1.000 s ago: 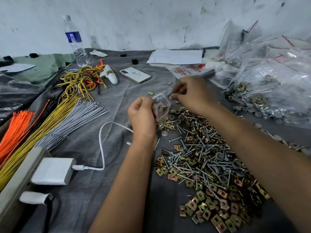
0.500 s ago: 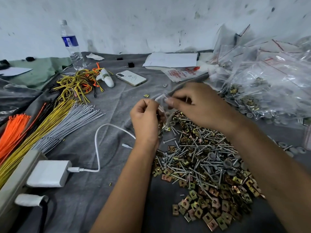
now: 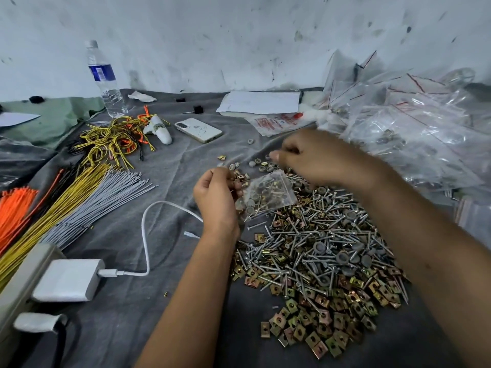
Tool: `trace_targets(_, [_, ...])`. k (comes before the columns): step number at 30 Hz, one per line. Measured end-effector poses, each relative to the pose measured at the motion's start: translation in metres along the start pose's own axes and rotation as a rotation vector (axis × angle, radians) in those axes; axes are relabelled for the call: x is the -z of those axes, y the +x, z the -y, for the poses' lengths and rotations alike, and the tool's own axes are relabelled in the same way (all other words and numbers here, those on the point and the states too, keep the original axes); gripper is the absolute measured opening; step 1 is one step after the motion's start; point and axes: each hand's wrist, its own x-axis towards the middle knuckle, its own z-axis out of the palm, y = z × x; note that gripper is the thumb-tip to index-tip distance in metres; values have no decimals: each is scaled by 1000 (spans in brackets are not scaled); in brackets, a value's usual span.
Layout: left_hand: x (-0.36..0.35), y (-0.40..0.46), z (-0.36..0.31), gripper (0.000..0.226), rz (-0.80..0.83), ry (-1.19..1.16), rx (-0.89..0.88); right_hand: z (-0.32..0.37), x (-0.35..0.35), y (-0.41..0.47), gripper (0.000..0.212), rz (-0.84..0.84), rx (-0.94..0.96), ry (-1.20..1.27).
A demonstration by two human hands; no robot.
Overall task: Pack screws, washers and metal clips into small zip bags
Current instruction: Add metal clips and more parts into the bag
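Two bare forearms reach in from the bottom edge over a counter covered in grey cloth. Nearest, right of centre: loose pile of brass-coloured metal clips, grading farther back into a heap of screws with grey washers mixed through it. Bottom left: white charger plugged into a power strip, its white cable looping up toward the left wrist.

Left hand: fingers curled, pinching one end of a small clear zip bag. Bag is held just above the far edge of the screw heap and already contains screws, washers and clips. Right hand: past the bag, not touching it, motion-blurred; fingers curled in, thumb forward; cannot tell if this grip holds anything. A few stray washers lie on the cloth under and beside it.

Left side, mid distance: bundles of orange ties, yellow wires and grey wires; beyond these a tangle of yellow-and-orange looped wires. Farther: white phone face down, sheet of paper, water bottle upright near the wall. Far right: mound of filled clear bags with red zip lines.
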Motion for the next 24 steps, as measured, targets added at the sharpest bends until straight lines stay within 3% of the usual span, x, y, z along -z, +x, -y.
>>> trace_targets(2, [0,-1,3,32,-39,44,60,-8,-16,1,36,8,-93,-112])
trace_targets(5, [0,0,6,26,-73,88,111,-19,-38,2,50,29,-216,-34])
trace_targets(8, [-2,0,6,25,-93,91,123,-21,-54,4,32,65,-274,98])
trace_targets(11, [0,-1,2,27,-169,111,41,-12,-46,6,19,23,-207,126])
trace_targets(16, [5,3,-4,17,-249,151,-157,22,1,4,16,-88,112,-49])
trace_targets(21, [1,-4,-6,16,-83,245,-313,28,39,-1,14,-164,187,-207])
trace_targets(24, [-7,-9,-8,38,145,322,-285,27,45,-12,15,-34,183,-198])
